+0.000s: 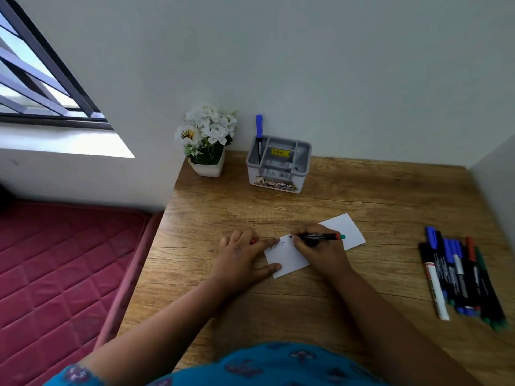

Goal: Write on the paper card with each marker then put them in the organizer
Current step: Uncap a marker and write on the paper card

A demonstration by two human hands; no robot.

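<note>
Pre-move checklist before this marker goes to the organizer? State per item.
1. Right hand grips the marker: ok.
2. Left hand holds the paper card down, fingers flat on its near-left end: ok.
3. Writing on the card: ok, a few letters show by the tip; whether this marker made them, cannot tell.
4. Marker cap: a small red thing shows under the left hand's fingers; whether it is the cap, cannot tell.
5. Organizer has open slots: ok, only one blue marker stands in its left compartment.
6. Markers waiting: ok, a pile of markers lies at the right on the table.
</note>
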